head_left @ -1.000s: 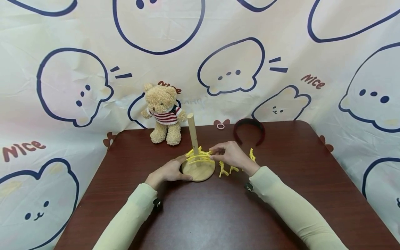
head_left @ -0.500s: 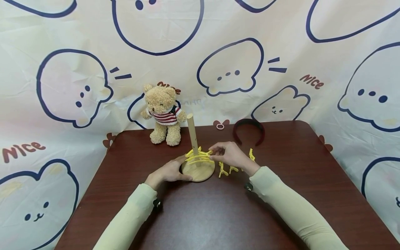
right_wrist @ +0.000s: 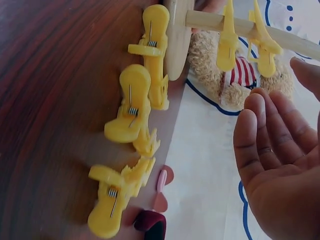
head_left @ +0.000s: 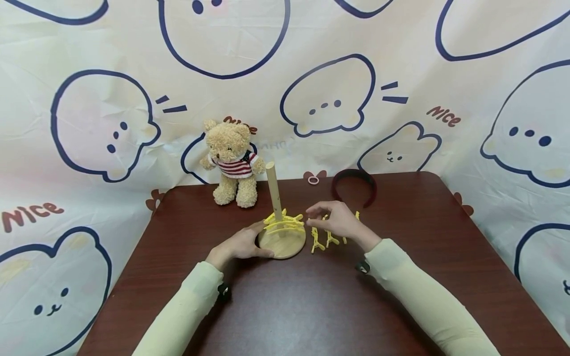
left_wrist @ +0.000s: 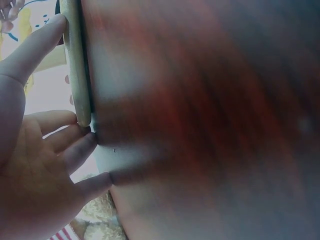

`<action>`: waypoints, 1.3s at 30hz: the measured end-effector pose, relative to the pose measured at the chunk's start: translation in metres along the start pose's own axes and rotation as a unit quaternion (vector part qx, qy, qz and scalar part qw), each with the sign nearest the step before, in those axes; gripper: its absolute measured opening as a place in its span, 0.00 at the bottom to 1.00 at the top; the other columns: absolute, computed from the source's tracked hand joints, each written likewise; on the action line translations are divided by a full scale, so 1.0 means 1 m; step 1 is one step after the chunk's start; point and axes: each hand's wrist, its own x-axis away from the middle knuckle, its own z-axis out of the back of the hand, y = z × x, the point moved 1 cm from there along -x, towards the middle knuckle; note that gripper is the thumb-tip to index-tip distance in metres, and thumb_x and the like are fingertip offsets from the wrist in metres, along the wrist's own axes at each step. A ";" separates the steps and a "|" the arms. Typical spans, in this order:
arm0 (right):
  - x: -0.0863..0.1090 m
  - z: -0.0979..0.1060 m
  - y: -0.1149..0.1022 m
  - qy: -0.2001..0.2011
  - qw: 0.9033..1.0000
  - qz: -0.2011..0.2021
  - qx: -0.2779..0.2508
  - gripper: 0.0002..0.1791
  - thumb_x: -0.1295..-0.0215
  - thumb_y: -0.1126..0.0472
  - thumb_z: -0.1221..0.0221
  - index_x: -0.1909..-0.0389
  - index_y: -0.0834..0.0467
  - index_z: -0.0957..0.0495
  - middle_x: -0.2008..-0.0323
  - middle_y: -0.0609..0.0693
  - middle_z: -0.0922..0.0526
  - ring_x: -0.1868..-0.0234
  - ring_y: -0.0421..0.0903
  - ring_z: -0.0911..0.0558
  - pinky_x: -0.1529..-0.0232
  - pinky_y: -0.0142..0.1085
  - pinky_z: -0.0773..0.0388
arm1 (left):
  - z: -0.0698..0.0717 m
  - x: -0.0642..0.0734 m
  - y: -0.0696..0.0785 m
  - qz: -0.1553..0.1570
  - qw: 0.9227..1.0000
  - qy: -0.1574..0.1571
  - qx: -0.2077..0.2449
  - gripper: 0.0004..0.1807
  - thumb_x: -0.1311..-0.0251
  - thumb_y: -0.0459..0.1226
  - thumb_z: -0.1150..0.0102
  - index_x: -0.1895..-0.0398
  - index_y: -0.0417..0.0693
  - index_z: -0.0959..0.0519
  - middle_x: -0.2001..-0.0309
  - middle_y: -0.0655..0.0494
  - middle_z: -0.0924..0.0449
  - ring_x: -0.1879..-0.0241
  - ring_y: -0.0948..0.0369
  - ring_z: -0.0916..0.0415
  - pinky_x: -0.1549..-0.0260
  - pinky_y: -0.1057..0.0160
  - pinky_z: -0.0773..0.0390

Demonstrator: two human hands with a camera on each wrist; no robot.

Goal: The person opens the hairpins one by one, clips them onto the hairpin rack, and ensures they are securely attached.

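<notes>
A wooden stand, a round base (head_left: 282,245) with an upright post (head_left: 274,194), sits mid-table. Yellow spring clips (head_left: 284,222) are clamped around the post's lower part; two clips (right_wrist: 227,47) show on it in the right wrist view. My left hand (head_left: 241,243) holds the base at its left edge, thumb at the front, fingers farther round the rim. Just right of the clamped clips, my right hand (head_left: 337,218) hangs with relaxed fingers, holding nothing. Below and beside it several loose yellow clips (right_wrist: 134,102) stand on the table, partly hidden by the hand in the head view.
A teddy bear (head_left: 233,153) in a striped shirt stands at the back left. Along the back edge lie a small pink ring (head_left: 313,181) and a dark red headband (head_left: 373,190). A printed cloth (head_left: 249,94) hangs behind the brown table (head_left: 285,301).
My right hand has let go of the clip on the post and drawn back to the right. The clip stays on the post. My left hand has kept its place on the base.
</notes>
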 end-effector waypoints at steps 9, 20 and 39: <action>0.016 0.022 0.018 0.007 1.000 -0.009 -0.010 0.14 0.40 0.47 0.30 0.55 0.47 0.14 0.61 0.41 0.13 0.61 0.43 0.18 0.58 0.39 0.19 | -0.001 0.001 -0.001 -0.005 1.000 0.003 -0.001 0.55 0.48 0.58 0.28 0.23 0.45 0.42 0.23 0.43 0.42 0.25 0.47 0.41 0.29 0.46 0.37; 0.044 0.045 0.043 0.022 0.998 -0.055 0.000 0.16 0.40 0.47 0.31 0.56 0.51 0.14 0.63 0.45 0.13 0.63 0.44 0.19 0.66 0.38 0.20 | -0.001 0.000 -0.001 -0.009 1.000 0.004 -0.005 0.55 0.48 0.58 0.28 0.23 0.45 0.42 0.23 0.43 0.43 0.25 0.47 0.42 0.29 0.46 0.37; 0.078 0.059 0.082 0.046 0.990 -0.111 0.080 0.14 0.42 0.44 0.30 0.65 0.50 0.14 0.71 0.44 0.14 0.70 0.42 0.20 0.70 0.35 0.25 | 0.000 0.001 -0.001 -0.019 1.000 0.007 -0.007 0.53 0.48 0.56 0.28 0.23 0.44 0.42 0.24 0.43 0.41 0.25 0.47 0.41 0.29 0.46 0.37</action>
